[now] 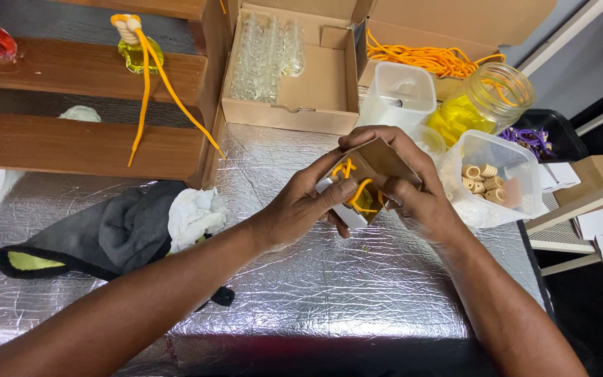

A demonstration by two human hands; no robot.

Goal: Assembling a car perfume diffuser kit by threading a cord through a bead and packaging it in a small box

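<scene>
While both hands, left hand (306, 204) and right hand (413, 190), clasp the small cardboard box (380, 164) above the table's (329, 293) far edge, orange cord (354, 190) dangling, it looks light, crushable; edges seem safest.

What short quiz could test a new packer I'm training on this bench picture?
1. True or false: both hands hold the small cardboard box.
2. What colour is the cord at the box's opening?
3. Where are the wooden rings? A) plastic tub B) glass jar C) shelf

Key: 1 true: left hand and right hand grip it. 2 orange. 3 A, the plastic tub.
</scene>
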